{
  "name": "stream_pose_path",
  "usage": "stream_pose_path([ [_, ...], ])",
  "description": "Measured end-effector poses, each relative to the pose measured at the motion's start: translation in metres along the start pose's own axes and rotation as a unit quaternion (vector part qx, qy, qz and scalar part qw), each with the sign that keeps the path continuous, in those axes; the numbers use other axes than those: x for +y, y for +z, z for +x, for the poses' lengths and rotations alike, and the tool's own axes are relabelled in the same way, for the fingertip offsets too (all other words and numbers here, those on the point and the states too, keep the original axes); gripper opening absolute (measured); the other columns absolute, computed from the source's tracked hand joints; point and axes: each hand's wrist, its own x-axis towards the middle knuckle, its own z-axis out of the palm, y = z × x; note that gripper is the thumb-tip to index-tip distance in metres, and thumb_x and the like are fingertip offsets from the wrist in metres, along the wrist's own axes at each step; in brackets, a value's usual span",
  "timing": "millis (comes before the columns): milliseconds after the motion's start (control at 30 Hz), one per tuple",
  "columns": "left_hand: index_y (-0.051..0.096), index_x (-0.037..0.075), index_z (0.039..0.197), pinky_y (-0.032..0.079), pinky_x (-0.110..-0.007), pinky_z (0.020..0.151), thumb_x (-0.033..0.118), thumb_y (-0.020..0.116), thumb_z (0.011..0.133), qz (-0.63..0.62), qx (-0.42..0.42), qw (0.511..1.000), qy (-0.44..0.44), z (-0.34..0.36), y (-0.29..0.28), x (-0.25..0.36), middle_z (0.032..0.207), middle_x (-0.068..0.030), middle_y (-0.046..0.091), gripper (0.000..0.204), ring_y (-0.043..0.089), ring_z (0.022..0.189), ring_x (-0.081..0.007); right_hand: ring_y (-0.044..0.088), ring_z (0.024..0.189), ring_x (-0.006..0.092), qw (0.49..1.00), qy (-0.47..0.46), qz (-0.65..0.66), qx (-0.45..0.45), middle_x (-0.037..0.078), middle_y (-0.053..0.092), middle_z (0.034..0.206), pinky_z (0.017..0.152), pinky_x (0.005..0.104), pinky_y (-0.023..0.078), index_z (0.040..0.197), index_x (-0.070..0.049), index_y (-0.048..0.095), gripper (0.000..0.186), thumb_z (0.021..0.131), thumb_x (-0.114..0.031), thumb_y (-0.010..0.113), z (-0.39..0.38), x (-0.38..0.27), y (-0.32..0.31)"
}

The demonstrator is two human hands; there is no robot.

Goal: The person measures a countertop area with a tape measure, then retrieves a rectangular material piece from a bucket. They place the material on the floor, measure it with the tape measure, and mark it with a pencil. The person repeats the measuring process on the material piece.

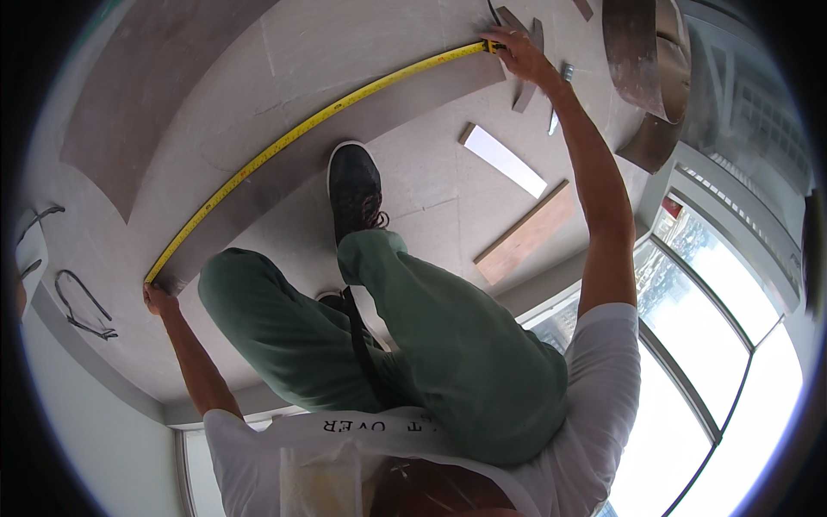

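Observation:
A yellow tape measure [297, 131] is drawn out along a long grey-brown plank [405, 108] on the floor. My left hand [160, 299] is at the far left end, fingers closed on the tape's end by the plank's end. At the upper right, my right hand [522, 57] is closed around the dark case, near the plank's other end. The tape runs along the plank's far edge. My dark shoe [355, 185] rests at the plank's near edge, and my green-trousered legs hide part of the floor.
A broad brown board [146, 112] lies at the upper left. A pale strip [504, 160], a short wooden plank [527, 231] and a slim metal tool [560, 102] lie at right. Curved brown sheets [633, 60] stand beyond. A dark bent frame [82, 306] is at left; windows [689, 302] are at right.

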Motion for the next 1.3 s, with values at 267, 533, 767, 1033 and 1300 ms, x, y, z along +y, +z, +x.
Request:
stream_pose_path([
  [267, 0.064, 0.009, 0.115, 0.052, -0.032, 0.078, 0.021, 0.070, 0.089, -0.006, 0.010, 1.000, -0.020, 0.021, -0.006, -0.007, 0.103, -0.0064, 0.065, 0.029, 0.061, 0.090, -0.0185, 0.065, 0.104, 0.0216, 0.991, 0.108, 0.080, -0.027, 0.009, 0.067, 0.114, 0.095, 0.0310, 0.050, 0.122, -0.015, 0.062, 0.037, 0.085, -0.007, 0.064, 0.008, 0.005, -0.005],
  [533, 0.064, 0.010, 0.109, 0.051, -0.031, 0.074, 0.022, 0.070, 0.089, -0.011, -0.017, 1.000, -0.003, 0.015, -0.004, -0.007, 0.096, -0.0048, 0.064, 0.025, 0.059, 0.085, -0.0168, 0.063, 0.109, 0.0229, 0.985, 0.143, 0.084, -0.042, 0.008, 0.066, 0.118, 0.098, 0.0311, 0.048, 0.119, -0.016, 0.063, 0.037, 0.083, -0.011, 0.067, 0.016, 0.005, -0.001],
  [767, 0.064, 0.011, 0.108, 0.051, -0.031, 0.071, 0.021, 0.068, 0.090, 0.016, -0.019, 1.000, -0.008, 0.013, -0.008, -0.005, 0.088, -0.0028, 0.062, 0.021, 0.056, 0.079, -0.0155, 0.057, 0.116, 0.0267, 0.981, 0.055, -0.118, 0.144, 0.011, 0.063, 0.123, 0.105, 0.0409, 0.041, 0.127, -0.019, 0.060, 0.036, 0.090, -0.022, 0.063, 0.001, -0.052, -0.041],
  [1033, 0.062, 0.013, 0.107, 0.049, -0.028, 0.067, 0.019, 0.066, 0.092, -0.010, -0.022, 1.000, 0.001, -0.003, -0.004, 0.005, 0.090, -0.0021, 0.061, 0.016, 0.055, 0.076, -0.0130, 0.057, 0.094, 0.0187, 0.829, -0.303, 0.449, 0.141, 0.010, 0.064, 0.101, 0.090, 0.0383, 0.041, 0.124, -0.007, 0.057, 0.033, 0.095, -0.023, 0.059, -0.108, -0.223, -0.328],
  [1300, 0.061, 0.017, 0.105, 0.045, -0.020, 0.056, 0.022, 0.063, 0.094, 0.022, -0.083, 0.996, -0.039, -0.007, -0.009, 0.020, 0.086, 0.0009, 0.060, 0.012, 0.055, 0.070, -0.0092, 0.055, 0.080, 0.0155, 0.876, -0.285, 0.362, 0.142, 0.009, 0.061, 0.089, 0.074, 0.0316, 0.041, 0.112, -0.004, 0.058, 0.020, 0.094, -0.013, 0.060, -0.119, -0.269, -0.309],
])
